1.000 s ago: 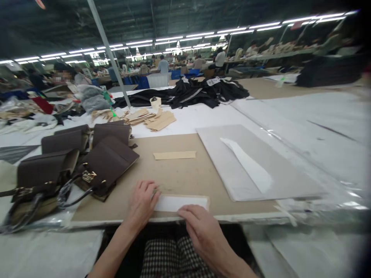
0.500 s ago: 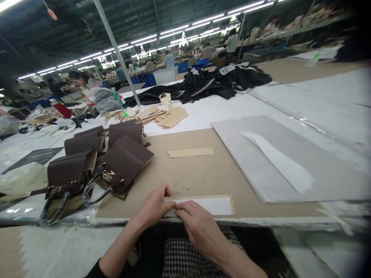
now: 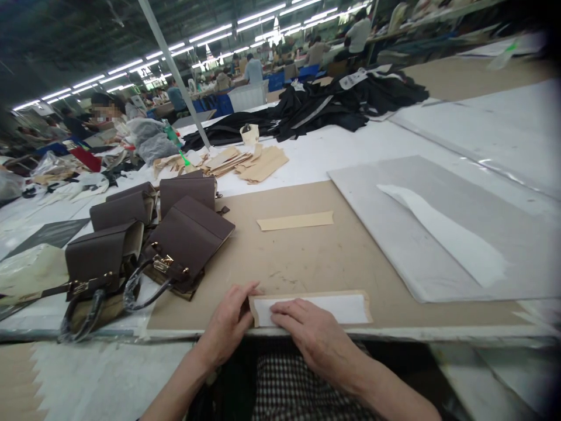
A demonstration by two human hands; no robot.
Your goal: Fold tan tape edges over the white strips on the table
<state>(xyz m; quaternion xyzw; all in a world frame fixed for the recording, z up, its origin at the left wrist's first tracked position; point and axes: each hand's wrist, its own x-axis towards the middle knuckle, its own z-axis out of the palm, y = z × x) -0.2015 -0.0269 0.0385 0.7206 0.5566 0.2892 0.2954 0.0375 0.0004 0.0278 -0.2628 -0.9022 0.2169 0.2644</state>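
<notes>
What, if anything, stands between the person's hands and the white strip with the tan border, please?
Nothing visible does: the right hand rests on the white strip, and the left hand is at its left end. The plain tan strip lies farther back, out of the way.

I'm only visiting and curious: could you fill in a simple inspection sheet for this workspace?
Surface: tan board with faint marks, on a white-covered table.
Job's things: white strip with tan edges near the table's front edge; plain tan strip lying beyond it.
Clutter: dark brown handbags to the left; tan pieces and heaped black material farther back; grey sheet with a loose white piece on it, right.
Grip: left hand at the white strip's left end, contact unclear; right hand with fingers on its white face.
Cables: nothing seen.
Surroundings: slanting pole, tube lights, other people behind.
</notes>
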